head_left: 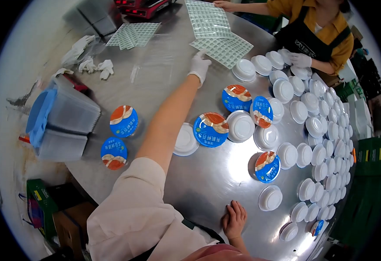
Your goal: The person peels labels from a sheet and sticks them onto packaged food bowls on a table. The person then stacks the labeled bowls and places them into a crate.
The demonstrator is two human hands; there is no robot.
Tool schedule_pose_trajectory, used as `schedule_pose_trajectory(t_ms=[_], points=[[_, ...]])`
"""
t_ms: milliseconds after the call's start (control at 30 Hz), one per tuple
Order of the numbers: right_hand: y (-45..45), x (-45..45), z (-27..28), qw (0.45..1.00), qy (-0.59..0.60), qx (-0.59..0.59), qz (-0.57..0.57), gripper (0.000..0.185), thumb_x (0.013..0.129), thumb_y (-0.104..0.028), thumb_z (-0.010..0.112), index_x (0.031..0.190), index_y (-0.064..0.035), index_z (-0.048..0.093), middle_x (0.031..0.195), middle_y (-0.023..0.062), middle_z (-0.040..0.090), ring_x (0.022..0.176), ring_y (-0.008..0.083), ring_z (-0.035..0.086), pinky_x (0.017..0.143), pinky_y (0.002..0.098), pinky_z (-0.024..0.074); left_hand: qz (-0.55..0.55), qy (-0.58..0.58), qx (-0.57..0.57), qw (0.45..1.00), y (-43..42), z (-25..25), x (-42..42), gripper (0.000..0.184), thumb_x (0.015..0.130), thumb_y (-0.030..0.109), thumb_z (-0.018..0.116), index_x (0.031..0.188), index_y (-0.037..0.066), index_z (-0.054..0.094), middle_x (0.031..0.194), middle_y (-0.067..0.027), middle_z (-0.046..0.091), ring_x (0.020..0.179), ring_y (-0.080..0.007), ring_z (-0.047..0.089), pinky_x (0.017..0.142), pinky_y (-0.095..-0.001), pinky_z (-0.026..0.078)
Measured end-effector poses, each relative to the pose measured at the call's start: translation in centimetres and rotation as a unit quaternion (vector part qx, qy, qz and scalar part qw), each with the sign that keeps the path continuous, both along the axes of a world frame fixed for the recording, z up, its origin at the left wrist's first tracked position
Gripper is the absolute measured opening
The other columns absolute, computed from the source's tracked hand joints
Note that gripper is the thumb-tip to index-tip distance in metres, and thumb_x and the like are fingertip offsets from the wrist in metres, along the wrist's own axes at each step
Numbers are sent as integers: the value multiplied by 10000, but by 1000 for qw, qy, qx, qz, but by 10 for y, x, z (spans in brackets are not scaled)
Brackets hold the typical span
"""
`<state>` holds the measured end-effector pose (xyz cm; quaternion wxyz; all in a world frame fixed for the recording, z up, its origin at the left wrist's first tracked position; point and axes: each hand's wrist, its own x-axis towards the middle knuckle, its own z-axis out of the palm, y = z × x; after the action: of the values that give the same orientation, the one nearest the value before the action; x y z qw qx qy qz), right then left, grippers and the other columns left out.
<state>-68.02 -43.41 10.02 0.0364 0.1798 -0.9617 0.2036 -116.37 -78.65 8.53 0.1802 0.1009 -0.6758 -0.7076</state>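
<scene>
My left hand (200, 67), in a white glove, stretches far across the metal table. Its fingertips are at the near edge of a sheet of small green-and-white labels (225, 51), fingers partly extended; whether they touch it I cannot tell. My bare right hand (235, 219) rests on the tabletop near my body, fingers apart, holding nothing. Under my left forearm lies a white round tub (185, 140), partly hidden. Beside it sits a tub with a blue-and-orange lid (211, 129). Two more blue-lidded tubs (124, 121) stand left of my arm.
Rows of white tubs (310, 127) cover the table's right side. Across the table, a co-worker's bare hand (225, 5) holds an upper label sheet (208, 19); their gloved hand (300, 60) is by tubs. Clear plastic bins (73, 104), gloves (105, 68) and more label sheets (133, 35) lie left.
</scene>
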Motion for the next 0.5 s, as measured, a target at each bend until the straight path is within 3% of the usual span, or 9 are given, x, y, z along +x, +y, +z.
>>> schedule_pose_trajectory(t_ms=[33,100,133,233,267,333,433,500], points=[[0,0,0,1000,1,1,-7,373,788,-50,614,1157,-99,622,1316,96,578,1245,279,513,1051,446,344,-7,1,1,1000,3,5,1,618,751,-67,606,1358,6,508,1388,-177,514,1270,-229,507,1003,-331,444],[0,0,0,1000,2,4,-4,370,789,-58,621,1157,-105,623,1317,86,579,1244,271,516,1050,441,350,-26,-9,166,986,6,9,2,616,763,-79,591,1366,12,500,1367,-193,512,1202,-211,539,964,-285,463],[0,0,-1,1000,2,3,-7,370,789,-58,621,1157,-105,623,1317,86,579,1244,271,516,1050,441,350,-3,2,187,982,9,8,-1,584,764,-104,585,1335,4,528,1155,-128,625,981,-149,598,812,-252,489],[1,1,-1,1000,-1,6,-7,373,789,-61,621,1159,-108,624,1321,81,578,1245,266,517,1055,438,348,-19,-28,204,978,10,8,-3,594,770,-104,586,1349,8,516,1138,-101,616,887,-113,587,745,-223,483],[1,1,-1,1000,-4,0,-2,380,783,-49,601,1161,-92,613,1321,100,571,1241,289,513,1054,449,346,-22,-28,203,978,11,8,-2,594,770,-104,586,1349,8,516,1138,-101,616,887,-113,587,745,-223,483],[1,0,0,1000,-7,-6,0,388,777,-36,580,1162,-76,603,1322,118,564,1237,311,510,1053,459,343,-50,-51,204,976,10,8,-2,566,817,-32,625,1365,49,510,1319,-123,520,1019,-141,557,822,-251,470],[1,0,0,1000,-5,-6,-2,390,773,-36,584,1160,-81,605,1321,112,566,1238,305,512,1052,456,347,-79,-87,148,982,8,16,0,554,836,16,629,1371,87,506,1293,-90,525,1089,-167,553,890,-282,465],[2,1,-1,1000,-5,-9,1,387,773,-38,590,1158,-85,606,1322,107,567,1239,294,514,1051,454,351,-51,-73,172,981,13,23,-4,592,829,22,640,1392,110,481,1278,-85,531,1107,-179,550,917,-300,452]])
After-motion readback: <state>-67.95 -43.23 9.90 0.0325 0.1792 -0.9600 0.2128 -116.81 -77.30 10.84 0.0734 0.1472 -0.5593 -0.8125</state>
